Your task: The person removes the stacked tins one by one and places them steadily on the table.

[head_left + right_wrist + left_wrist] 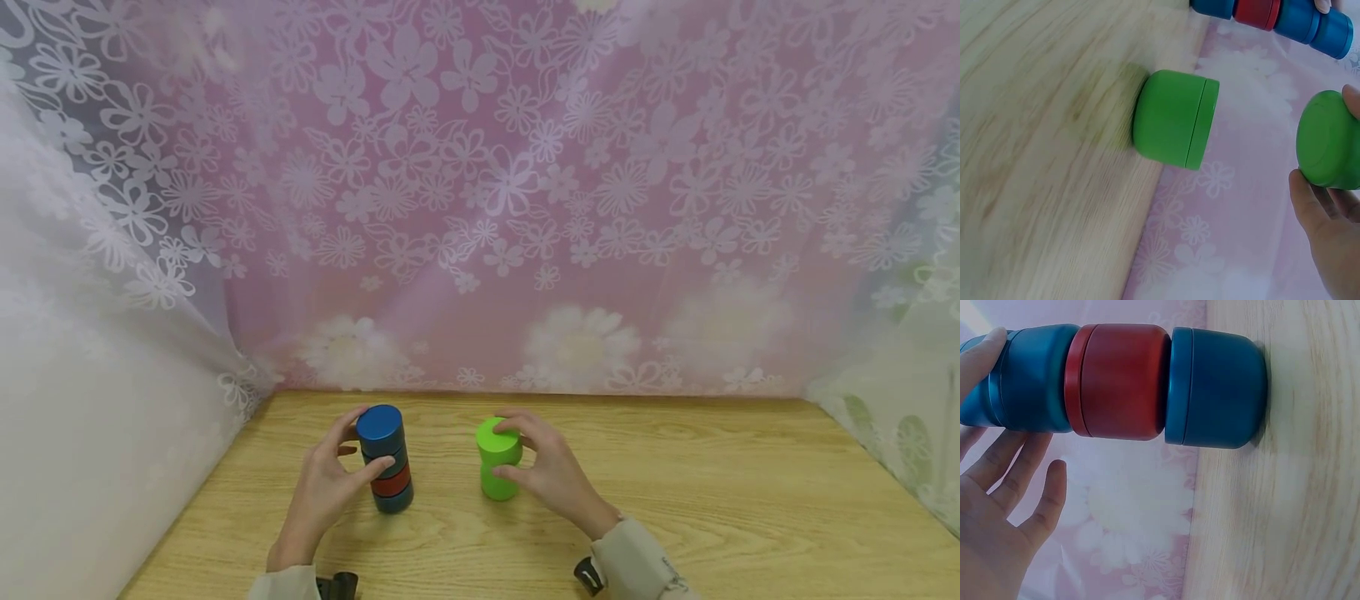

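Left of centre, low in the head frame, your left hand (322,483) gripped the upper blue part of a canister stack (393,482), while at lower centre your right hand (553,472) pinched a green canister (495,445) above, and apart from, a second green canister (498,486) on the table (720,500). You seemed to be at an aligning step, the next move calling for a level right hand and a steady left. The stack's long axis ran near vertical, and the held canister's flat top faced up.
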Demonstrator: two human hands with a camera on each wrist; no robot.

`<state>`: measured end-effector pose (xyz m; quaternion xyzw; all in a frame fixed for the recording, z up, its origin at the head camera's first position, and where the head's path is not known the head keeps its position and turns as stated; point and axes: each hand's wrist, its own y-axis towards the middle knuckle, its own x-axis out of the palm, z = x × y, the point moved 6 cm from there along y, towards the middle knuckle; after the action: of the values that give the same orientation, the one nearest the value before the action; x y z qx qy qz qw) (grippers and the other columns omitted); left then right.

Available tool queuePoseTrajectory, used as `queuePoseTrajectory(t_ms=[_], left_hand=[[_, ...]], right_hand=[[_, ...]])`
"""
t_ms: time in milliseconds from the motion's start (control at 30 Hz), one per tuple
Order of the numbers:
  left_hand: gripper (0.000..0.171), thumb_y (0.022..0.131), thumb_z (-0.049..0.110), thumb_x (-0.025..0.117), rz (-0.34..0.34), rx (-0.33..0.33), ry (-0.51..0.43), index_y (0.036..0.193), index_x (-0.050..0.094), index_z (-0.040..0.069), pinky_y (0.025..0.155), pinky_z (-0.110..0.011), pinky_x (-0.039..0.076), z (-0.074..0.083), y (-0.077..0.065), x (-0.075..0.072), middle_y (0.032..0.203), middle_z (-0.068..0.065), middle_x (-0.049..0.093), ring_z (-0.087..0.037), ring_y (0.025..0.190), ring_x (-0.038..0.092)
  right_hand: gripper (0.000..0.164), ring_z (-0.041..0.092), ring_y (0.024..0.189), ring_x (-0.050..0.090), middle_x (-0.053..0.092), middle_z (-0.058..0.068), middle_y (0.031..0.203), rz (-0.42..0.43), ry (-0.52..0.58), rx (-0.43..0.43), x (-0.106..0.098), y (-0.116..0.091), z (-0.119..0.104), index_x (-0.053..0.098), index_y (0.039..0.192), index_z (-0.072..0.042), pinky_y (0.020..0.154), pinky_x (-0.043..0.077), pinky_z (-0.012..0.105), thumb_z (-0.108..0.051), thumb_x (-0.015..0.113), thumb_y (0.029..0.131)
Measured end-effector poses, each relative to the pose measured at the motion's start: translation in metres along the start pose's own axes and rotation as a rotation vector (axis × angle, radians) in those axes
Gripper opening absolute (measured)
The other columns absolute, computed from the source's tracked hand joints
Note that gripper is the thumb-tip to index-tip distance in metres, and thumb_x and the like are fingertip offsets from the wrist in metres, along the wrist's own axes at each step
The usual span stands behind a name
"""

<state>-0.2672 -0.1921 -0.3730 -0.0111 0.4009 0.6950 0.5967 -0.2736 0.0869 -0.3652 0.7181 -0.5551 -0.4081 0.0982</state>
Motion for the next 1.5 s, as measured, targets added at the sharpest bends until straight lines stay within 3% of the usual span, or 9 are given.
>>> queuePoseTrajectory(t_ms=[467,967,1333,1500], left_hand=[[0.073,0.078,0.006,0.089,-0.003,-0.011,0.015,0.142,0.054,0.004,0.085,-0.054,0.056,0.0,0.001,0.0,0.114,-0.011,0.071,-0.029,0.104,0.067],[0.073,0.078,0.005,0.089,0.001,0.01,0.007,0.142,0.053,0.004,0.084,-0.057,0.056,0.0,0.001,0.001,0.116,-0.014,0.07,-0.033,0.104,0.066],[0.074,0.079,0.007,0.089,0.001,0.005,0.023,0.143,0.053,0.007,0.084,-0.048,0.056,-0.002,0.0,0.001,0.114,-0.009,0.07,-0.026,0.103,0.066],[0.074,0.079,0.007,0.089,-0.004,0.002,0.018,0.143,0.052,0.007,0.085,-0.051,0.056,-0.002,-0.001,0.001,0.114,-0.009,0.07,-0.027,0.103,0.066]], right_hand=[[0.048,0.041,0.113,0.063,0.06,0.022,0.128,-0.01,-0.004,-0.032,-0.008,-0.005,0.005,0.065,0.112,0.002,0.091,0.056,0.048,0.012,0.086,0.07],[0.047,0.039,0.115,0.062,0.061,0.018,0.128,-0.045,-0.02,0.028,-0.019,-0.014,0.016,0.06,0.102,-0.007,0.091,0.056,0.048,0.015,0.086,0.069],[0.045,0.038,0.112,0.063,0.061,0.018,0.126,-0.089,-0.079,0.048,-0.028,-0.018,0.019,0.059,0.099,-0.01,0.088,0.058,0.046,0.011,0.087,0.071],[0.045,0.039,0.112,0.063,0.062,0.018,0.125,-0.099,-0.097,0.051,-0.032,-0.02,0.022,0.06,0.098,-0.01,0.087,0.058,0.047,0.013,0.087,0.07]])
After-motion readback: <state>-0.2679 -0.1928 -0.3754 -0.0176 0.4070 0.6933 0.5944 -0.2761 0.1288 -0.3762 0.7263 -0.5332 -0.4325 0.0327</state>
